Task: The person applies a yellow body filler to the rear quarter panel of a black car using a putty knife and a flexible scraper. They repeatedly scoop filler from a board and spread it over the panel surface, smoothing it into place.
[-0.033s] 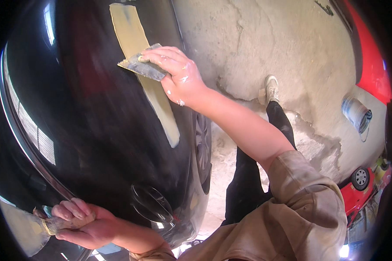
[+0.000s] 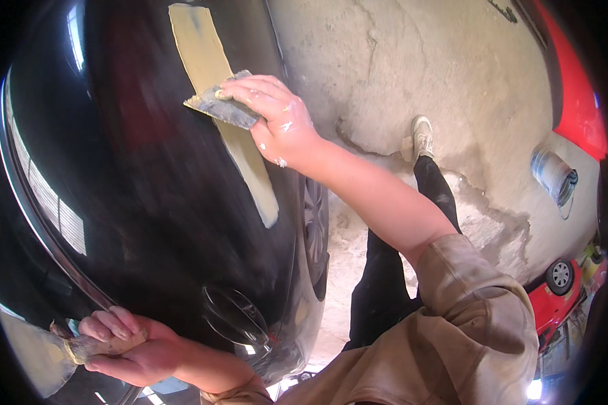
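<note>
My right hand (image 2: 284, 125) grips a thin grey putty spreader (image 2: 221, 109), its fingers laid over the blade. The spreader lies across a long strip of cream-coloured filler (image 2: 199, 50) on the glossy black car body (image 2: 148, 196). The strip runs out on both sides of the blade, and white smears dot my knuckles and wrist. At the lower left, my left hand (image 2: 132, 347) is closed round the handle of a wide putty knife (image 2: 40, 354). Cream filler marks that knife's broad grey blade, which is partly cut off by the dark rim.
A car wheel (image 2: 314, 219) and an oval body fitting (image 2: 235, 316) are beside my arms. On the stained concrete floor (image 2: 358, 61), a bucket (image 2: 554, 177) lies near a red car (image 2: 574, 81). Another red vehicle with a wheel (image 2: 559, 277) shows at lower right.
The spreader and my right hand have shifted very slightly down along the strip. My left hand stays where it was.
</note>
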`<control>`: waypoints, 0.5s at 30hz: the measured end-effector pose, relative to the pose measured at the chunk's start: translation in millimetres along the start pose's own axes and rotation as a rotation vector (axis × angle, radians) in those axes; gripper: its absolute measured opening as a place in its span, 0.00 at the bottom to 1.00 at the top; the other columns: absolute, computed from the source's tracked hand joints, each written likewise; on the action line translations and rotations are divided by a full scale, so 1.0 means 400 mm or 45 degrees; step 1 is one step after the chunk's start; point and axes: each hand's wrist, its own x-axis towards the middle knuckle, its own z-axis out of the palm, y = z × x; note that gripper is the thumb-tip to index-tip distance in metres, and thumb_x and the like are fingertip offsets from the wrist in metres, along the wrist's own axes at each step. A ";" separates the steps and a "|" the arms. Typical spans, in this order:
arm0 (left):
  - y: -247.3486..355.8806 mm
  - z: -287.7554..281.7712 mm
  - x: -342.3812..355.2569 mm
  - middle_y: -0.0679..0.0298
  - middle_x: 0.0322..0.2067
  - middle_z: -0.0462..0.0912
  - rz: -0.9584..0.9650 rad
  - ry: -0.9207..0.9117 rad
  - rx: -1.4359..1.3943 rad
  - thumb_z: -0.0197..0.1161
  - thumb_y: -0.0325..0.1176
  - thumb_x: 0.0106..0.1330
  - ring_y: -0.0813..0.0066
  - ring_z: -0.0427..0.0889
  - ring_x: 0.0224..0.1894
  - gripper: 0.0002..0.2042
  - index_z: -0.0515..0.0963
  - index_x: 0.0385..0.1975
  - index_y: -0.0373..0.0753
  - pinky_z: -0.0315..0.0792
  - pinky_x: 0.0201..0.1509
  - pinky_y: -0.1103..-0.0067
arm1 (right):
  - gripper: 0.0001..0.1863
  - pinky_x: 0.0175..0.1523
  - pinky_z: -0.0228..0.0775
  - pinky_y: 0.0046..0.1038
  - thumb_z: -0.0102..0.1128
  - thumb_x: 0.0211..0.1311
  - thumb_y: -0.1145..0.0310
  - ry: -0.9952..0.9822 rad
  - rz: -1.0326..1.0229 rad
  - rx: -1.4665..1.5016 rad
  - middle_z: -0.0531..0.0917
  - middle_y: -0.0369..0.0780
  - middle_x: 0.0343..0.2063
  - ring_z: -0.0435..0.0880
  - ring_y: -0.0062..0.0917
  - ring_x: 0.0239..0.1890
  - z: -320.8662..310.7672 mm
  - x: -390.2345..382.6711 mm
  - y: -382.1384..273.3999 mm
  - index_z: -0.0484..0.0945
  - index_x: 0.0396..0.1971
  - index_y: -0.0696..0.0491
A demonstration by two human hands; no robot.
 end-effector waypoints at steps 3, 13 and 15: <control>-0.005 -0.013 -0.012 0.65 0.32 0.66 0.002 -0.056 -0.004 0.48 0.49 0.80 0.79 0.64 0.23 0.20 0.67 0.37 0.35 0.60 0.25 0.83 | 0.32 0.66 0.70 0.40 0.52 0.41 0.89 -0.024 0.033 0.038 0.84 0.40 0.53 0.79 0.41 0.58 0.006 -0.068 -0.012 0.83 0.51 0.51; -0.011 -0.009 -0.022 0.64 0.31 0.64 0.012 -0.144 -0.022 0.53 0.48 0.77 0.77 0.63 0.24 0.19 0.66 0.36 0.35 0.57 0.24 0.81 | 0.37 0.65 0.72 0.41 0.46 0.33 0.89 -0.034 0.038 0.040 0.83 0.42 0.55 0.79 0.43 0.58 0.011 -0.230 -0.048 0.82 0.51 0.53; -0.010 -0.004 -0.023 0.64 0.31 0.65 0.014 -0.143 -0.018 0.54 0.48 0.77 0.76 0.63 0.23 0.19 0.66 0.35 0.36 0.57 0.25 0.80 | 0.38 0.65 0.72 0.41 0.45 0.32 0.89 -0.034 0.064 0.052 0.83 0.42 0.55 0.79 0.44 0.58 0.012 -0.264 -0.060 0.82 0.50 0.53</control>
